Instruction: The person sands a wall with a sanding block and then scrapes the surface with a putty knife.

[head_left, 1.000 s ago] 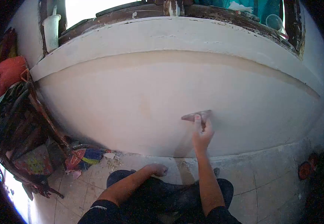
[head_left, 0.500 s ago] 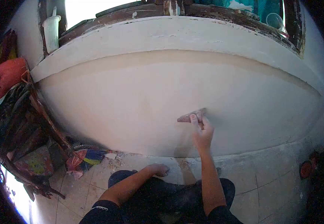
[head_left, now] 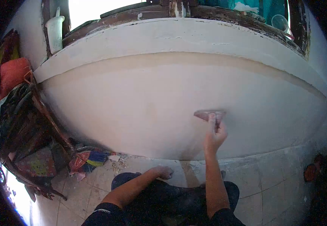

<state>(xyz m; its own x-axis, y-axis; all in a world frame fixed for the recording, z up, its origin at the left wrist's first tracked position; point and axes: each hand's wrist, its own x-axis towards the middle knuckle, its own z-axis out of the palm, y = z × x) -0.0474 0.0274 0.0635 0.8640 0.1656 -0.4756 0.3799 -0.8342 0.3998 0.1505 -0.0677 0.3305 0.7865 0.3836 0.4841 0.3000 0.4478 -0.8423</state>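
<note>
My right hand pinches a brownish, dusty folded piece of sandpaper between thumb and fingers. The sandpaper lies against the pale plastered wall, right of its middle, with its wide edge upward. Resting low over my lap near the knee is my left hand, its fingers curled in; nothing shows in it.
A wooden window frame runs above the ledge. On it stand a white plastic container and a clear cup. Clutter with a red sack fills the left side. Below is a dusty tiled floor.
My right hand has slid the sandpaper to the right along the wall, and its upper edge is now more level. My left hand stays by the knee. The view has shifted slightly.
</note>
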